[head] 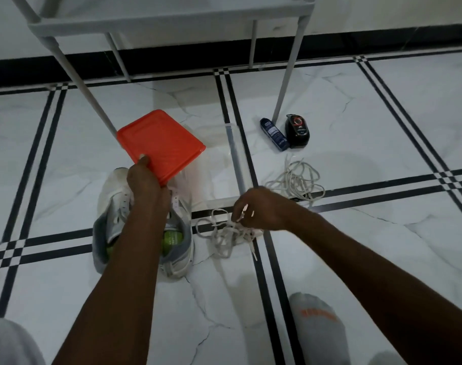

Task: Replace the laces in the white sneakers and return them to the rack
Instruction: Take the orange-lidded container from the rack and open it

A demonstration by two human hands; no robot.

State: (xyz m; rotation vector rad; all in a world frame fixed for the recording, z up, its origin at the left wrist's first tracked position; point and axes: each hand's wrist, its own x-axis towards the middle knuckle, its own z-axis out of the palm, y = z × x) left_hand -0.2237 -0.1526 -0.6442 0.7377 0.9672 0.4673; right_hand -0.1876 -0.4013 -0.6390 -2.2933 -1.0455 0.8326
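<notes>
Holding an orange lid (160, 144) in the left hand (145, 177) and pinching white laces (224, 233) in the right hand (261, 206), floor level, mid-frame.

Left hand: fingers clamped on the lid's near corner, thumb on top; lid tilted over a clear plastic container (224, 164) sitting on the marble floor (382, 114). Right hand: fingers curled together on a strand of the tangled laces, rest of the tangle lying on the floor just below the hand. White sneakers (143, 225), pair side by side, lower left of centre, partly hidden by the left forearm; green insoles visible. Second lace bundle (295, 180), greyer, right of the container. Blue bottle (274, 134) and black case (297, 130) lying near a rack (172, 17) leg, upper right of centre. Rack's lowest shelf spans the top of frame. Grey sock (317, 320), bottom right.
</notes>
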